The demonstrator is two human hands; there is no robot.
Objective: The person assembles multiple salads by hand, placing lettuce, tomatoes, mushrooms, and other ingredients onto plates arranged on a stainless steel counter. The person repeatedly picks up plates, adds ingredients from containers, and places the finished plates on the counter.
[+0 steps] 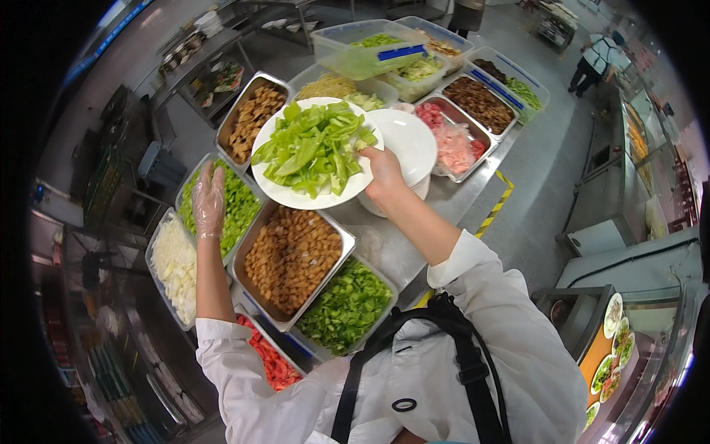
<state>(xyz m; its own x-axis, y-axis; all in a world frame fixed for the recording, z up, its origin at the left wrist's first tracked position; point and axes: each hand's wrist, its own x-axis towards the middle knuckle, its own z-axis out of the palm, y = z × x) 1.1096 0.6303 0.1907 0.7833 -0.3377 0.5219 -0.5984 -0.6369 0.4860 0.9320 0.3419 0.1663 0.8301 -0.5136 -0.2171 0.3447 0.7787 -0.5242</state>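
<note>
My right hand (384,171) grips the rim of a white plate (266,125) at its right side. Sliced green peppers (310,147) are heaped on the plate, which hangs above the food containers. A clear plastic glove covers my left hand (209,202), which holds nothing, its thumb apart from the fingers. That hand is over a tub of chopped light-green vegetable (241,213). Below the plate sits a steel pan of browned diced food (294,255). Behind my right hand, a stack of white plates (407,141) stands on the steel table (407,244).
Chopped white vegetable (175,266), chopped greens (346,305) and red pieces (269,355) fill tubs near me. A pan of pink meat (457,147) lies right of the plates. Large plastic tubs (360,53) stand at the back. Another person (600,58) is farther off, at upper right.
</note>
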